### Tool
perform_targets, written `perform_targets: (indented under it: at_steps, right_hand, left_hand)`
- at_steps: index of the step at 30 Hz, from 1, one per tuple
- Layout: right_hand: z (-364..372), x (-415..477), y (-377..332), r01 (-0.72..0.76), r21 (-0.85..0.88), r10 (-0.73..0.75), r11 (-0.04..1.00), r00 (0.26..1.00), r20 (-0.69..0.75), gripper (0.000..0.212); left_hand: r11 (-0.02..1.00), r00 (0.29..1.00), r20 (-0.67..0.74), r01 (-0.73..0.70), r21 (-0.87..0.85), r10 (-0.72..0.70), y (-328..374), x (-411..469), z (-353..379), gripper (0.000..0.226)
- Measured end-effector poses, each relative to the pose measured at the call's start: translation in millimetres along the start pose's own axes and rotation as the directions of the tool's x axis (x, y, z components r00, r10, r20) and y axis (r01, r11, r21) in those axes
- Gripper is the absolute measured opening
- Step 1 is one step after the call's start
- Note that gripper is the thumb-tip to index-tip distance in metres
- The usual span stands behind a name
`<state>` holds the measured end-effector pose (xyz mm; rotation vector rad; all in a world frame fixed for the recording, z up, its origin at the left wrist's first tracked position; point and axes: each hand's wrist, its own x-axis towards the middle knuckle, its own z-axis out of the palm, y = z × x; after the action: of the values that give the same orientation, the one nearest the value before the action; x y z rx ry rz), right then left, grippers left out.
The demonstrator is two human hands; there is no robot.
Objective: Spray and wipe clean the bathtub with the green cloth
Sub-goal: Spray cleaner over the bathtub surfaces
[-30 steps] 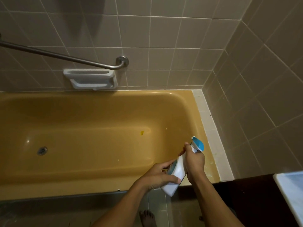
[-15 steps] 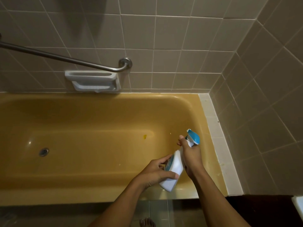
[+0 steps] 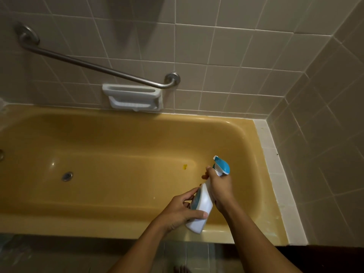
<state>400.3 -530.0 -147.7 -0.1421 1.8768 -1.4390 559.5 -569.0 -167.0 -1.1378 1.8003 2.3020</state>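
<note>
A yellow bathtub [image 3: 110,217] fills the middle of the head view, with a round drain [image 3: 67,176] at its left and a small yellow spot [image 3: 184,166] on its floor. Over the tub's near right corner I hold a white spray bottle [image 3: 204,201] with a blue trigger head. My right hand [image 3: 220,186] grips the bottle's neck, fingers at the trigger. My left hand [image 3: 182,210] holds the bottle's lower body, thumb across its front. The nozzle points away toward the far wall. No green cloth is in view.
A slanted metal grab bar [image 3: 94,66] and a white soap holder [image 3: 134,99] are fixed to the tiled back wall. A tiled side wall [image 3: 323,134] with a white ledge [image 3: 275,174] closes the tub's right end. Floor tiles and my toes [image 3: 182,269] show below.
The camera has swung left and tilted, bringing the grab bar's left mount and more of the tub into view. Both hands keep their hold on the bottle, which stays over the tub's near right corner.
</note>
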Motion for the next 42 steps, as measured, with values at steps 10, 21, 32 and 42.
perform_targets:
  at_steps: [10,21,32,42]
  right_hand:
    - [64,-32,26,-0.027,-0.041,0.029,0.999,0.998,0.058,0.018]
    - [95,-57,88,-0.197,-0.137,0.200,0.971,0.980,0.012,0.013]
    - [80,-65,121,-0.274,-0.087,0.266,0.958,0.959,-0.096,0.014]
    - [73,-75,132,-0.362,-0.088,0.355,0.928,0.931,-0.090,0.012]
  left_hand:
    - [0.999,1.000,-0.005,0.021,-0.046,-0.022,-30,-49,-57,0.080]
    - [0.992,0.993,-0.002,0.120,-0.039,-0.121,-93,-83,-75,0.064]
    - [0.980,0.980,0.072,0.192,-0.053,-0.188,-117,-82,-66,0.063]
    - [0.967,0.964,0.122,0.247,-0.068,-0.238,-128,-94,-53,0.075]
